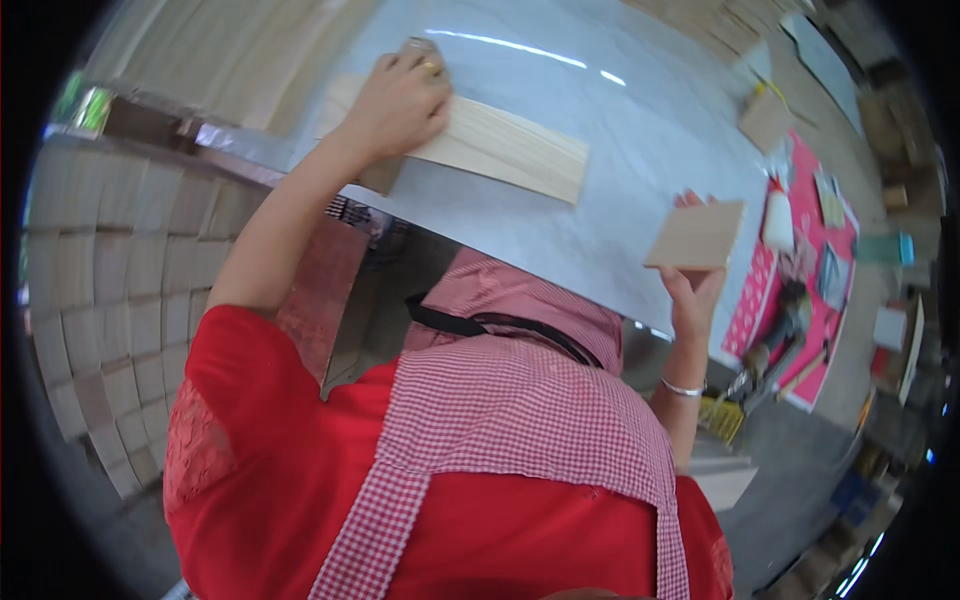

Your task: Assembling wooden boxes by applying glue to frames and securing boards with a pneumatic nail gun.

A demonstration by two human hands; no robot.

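Note:
My left hand (405,105) is closed over a small brown wooden piece (420,46), which shows past the knuckles and is mostly hidden. Beneath that hand lies a long pale wooden board (510,150), flat on the white table (480,215). Another brown flat piece (382,176) shows near the wrist at the table's front edge; whether it joins the piece in the hand, I cannot tell. On the right, my right hand (692,290) grips a thin square wooden board (698,235), thumb on the near side and fingers behind, tilted above the tabletop.
Stacked wooden blocks (120,290) fill the left side, with pale boards (220,60) piled at the far left. At the right, a pink patterned cloth (815,300) bears a white bottle (778,218) and several tools. A wooden piece (766,120) lies behind it.

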